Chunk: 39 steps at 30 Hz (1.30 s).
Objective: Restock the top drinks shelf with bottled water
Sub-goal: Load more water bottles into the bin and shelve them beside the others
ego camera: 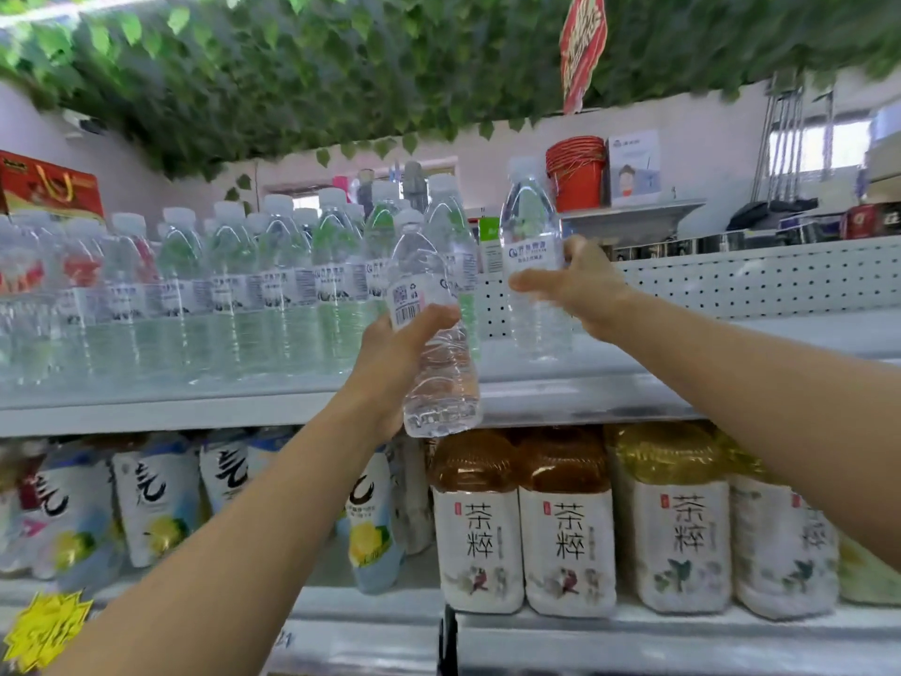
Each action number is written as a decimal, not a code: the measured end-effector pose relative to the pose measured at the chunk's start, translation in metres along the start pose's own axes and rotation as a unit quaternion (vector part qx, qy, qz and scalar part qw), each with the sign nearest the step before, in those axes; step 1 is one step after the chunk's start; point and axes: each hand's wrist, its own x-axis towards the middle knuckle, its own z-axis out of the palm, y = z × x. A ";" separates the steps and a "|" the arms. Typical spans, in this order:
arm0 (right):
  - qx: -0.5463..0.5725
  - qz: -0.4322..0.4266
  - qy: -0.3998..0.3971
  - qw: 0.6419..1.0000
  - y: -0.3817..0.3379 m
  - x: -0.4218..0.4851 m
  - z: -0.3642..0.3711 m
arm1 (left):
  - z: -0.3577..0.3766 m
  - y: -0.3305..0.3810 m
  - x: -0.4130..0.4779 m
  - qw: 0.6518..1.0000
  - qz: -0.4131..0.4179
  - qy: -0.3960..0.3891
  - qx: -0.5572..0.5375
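Observation:
My left hand [390, 363] grips a clear water bottle [429, 334] by its lower half, holding it upright in front of the top shelf's edge [560, 397]. My right hand [580, 285] holds a second water bottle [531, 246] around its label; that bottle stands upright on the shelf just right of the stocked rows. Several rows of water bottles [234, 285] with white caps fill the left part of the top shelf. To the right of my right hand the shelf surface is bare.
A white perforated back panel [760, 280] closes the shelf's rear. Below stand tea bottles [565, 524] and lemon drink bottles [161, 500]. Red buckets [577, 173] sit on a far ledge. Green leaves [341, 65] hang overhead. A red carton [48, 187] is at the upper left.

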 end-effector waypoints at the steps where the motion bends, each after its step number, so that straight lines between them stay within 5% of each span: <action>1: 0.004 0.002 -0.002 1.000 0.005 0.003 0.000 | -0.001 -0.003 0.004 1.000 -0.008 -0.003 -0.001; 4: 0.010 0.011 -0.036 0.999 0.016 0.010 -0.005 | -0.002 -0.005 0.010 1.000 -0.015 -0.014 -0.021; 8: -0.116 0.027 -0.084 0.989 0.018 0.014 -0.010 | -0.002 -0.004 0.013 1.000 -0.012 -0.023 -0.016; 33: -0.204 0.097 -0.077 0.971 0.036 0.069 0.022 | 0.002 -0.006 0.011 0.999 0.018 -0.026 -0.013; 36: -0.197 0.070 -0.013 0.978 0.031 0.058 0.024 | 0.003 -0.005 0.008 0.999 0.032 -0.034 -0.014; 39: -0.177 -0.074 0.120 0.974 0.010 0.034 0.023 | 0.003 -0.007 0.008 0.997 0.056 -0.041 0.016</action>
